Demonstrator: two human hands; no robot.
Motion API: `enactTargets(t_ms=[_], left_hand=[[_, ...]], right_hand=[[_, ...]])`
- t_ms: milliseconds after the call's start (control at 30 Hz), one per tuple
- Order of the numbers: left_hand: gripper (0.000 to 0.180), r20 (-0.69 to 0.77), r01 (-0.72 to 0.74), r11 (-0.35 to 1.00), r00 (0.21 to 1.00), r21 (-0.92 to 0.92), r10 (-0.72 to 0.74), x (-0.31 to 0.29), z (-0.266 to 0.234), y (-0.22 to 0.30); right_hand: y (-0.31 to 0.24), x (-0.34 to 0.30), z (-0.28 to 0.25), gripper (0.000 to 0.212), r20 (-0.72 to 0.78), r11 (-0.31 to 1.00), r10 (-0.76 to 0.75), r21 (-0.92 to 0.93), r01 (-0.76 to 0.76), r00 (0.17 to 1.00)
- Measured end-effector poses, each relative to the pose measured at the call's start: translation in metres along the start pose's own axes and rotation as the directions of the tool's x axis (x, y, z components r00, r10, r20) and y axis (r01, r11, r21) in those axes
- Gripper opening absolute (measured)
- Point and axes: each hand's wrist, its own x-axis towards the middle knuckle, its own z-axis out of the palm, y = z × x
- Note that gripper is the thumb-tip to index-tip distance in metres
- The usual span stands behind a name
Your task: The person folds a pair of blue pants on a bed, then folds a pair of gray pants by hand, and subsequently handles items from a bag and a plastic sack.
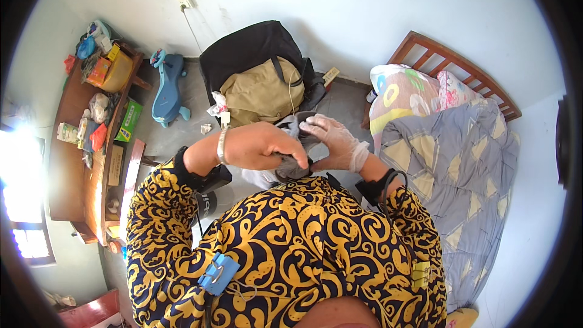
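In front of my chest my two hands hold a grey, soft-looking fabric item [293, 169]; its exact kind is hard to make out. My left hand [264, 146], bare with a band at the wrist, is closed with curled fingers on the item's near left part. A thin translucent glove covers my right hand [335, 141]. Its fingers and thumb curve around the right side of the item, which has a darker part there. Both palms are hidden, and paler cloth hangs below my left hand.
Beyond my hands a large black bag [243, 42] and a tan bag [261, 91] lean by the wall. A blue ride-on toy [167, 94] stands left of them, beside a cluttered wooden cabinet [73, 191]. A bed with a grey quilt [452, 164] occupies the right.
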Motion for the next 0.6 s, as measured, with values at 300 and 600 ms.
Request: enactTargets(t_ms=[300,600], left_hand=[[0.040,-0.037,0.280,0.946,0.956,-0.161,-0.290,-0.050,0.004,0.001],[0.045,-0.128,0.493,0.836,0.838,-0.241,-0.531,-0.093,0.028,-0.039]], right_hand=[[0.069,-0.094,0.088,0.046,0.611,0.683,0.309,0.391,-0.617,0.729],[0.020,-0.105,0.034,0.059,0.051,0.857,0.484,0.174,-0.485,0.874]])
